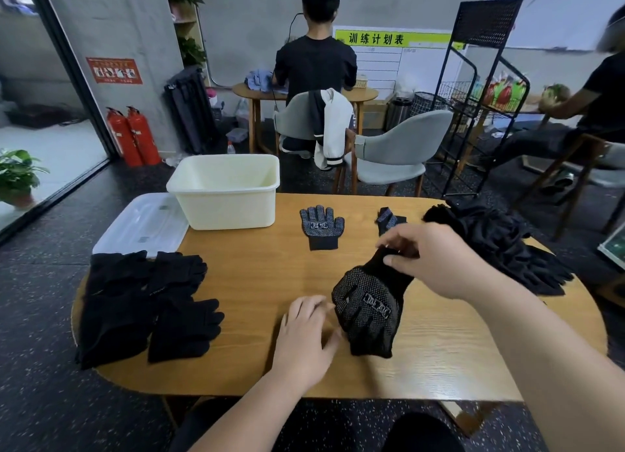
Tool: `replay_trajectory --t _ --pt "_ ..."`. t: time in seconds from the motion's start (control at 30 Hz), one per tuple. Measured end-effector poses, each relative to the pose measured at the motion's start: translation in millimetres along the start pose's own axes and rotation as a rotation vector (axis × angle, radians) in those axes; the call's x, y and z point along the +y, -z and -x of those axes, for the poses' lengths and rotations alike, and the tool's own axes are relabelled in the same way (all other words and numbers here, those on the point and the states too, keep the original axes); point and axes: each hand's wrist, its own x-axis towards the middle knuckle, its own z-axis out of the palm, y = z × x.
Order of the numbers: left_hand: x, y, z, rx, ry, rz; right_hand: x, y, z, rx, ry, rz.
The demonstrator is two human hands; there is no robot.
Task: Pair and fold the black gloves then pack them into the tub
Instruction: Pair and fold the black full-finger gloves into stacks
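A dotted black glove pair [368,311] lies folded on the wooden table [257,282] in front of me. My right hand [436,259] pinches its cuff at the far end. My left hand [307,336] rests flat on the table, fingers touching the near left side of that pair. A single dotted glove [321,226] lies flat further back, and another dotted glove [389,220] lies partly hidden behind my right hand. The cream tub [225,193] stands at the table's far left, nothing visible inside.
A stack of black gloves [142,303] covers the table's left end, and a loose heap of black gloves [504,245] the right end. A clear lid [142,225] lies beside the tub. Grey chairs [392,157] and two other people are beyond the table.
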Motion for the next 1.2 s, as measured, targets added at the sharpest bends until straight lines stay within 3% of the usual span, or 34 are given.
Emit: replay_trajectory --t 0.1,0.23,0.37,0.53,0.77,0.87,1.07,1.2 --pt "0.4 -4.9 -1.6 -0.067 -0.009 -0.049 6.3 9.9 -16.6 0.114 0.018 0.065" --pt "-1.5 -8.6 -1.7 -0.081 -0.046 -0.134 13.0 9.7 -21.5 0.344 0.185 0.107" --pt "-0.6 -8.7 -2.3 -0.094 -0.039 -0.166 39.6 -49.9 -1.9 0.336 0.315 0.168" --pt "1.5 -6.9 -2.8 -0.154 -0.005 -0.142 94.1 -164.2 40.3 0.149 0.228 0.291" --pt "3.7 -5.3 -3.1 -0.158 0.003 -0.145 83.8 -159.9 37.5 0.439 0.162 0.200" --pt "4.7 -4.9 -4.2 -0.160 0.007 -0.151 77.4 -149.3 36.3 0.550 0.231 0.184" --pt "3.9 -5.8 -3.1 -0.153 0.009 -0.148 104.0 -186.1 65.7 0.331 0.362 0.250" --pt "4.0 -6.1 -3.4 -0.159 0.008 -0.150 103.8 -189.6 71.7 0.311 0.367 0.257"
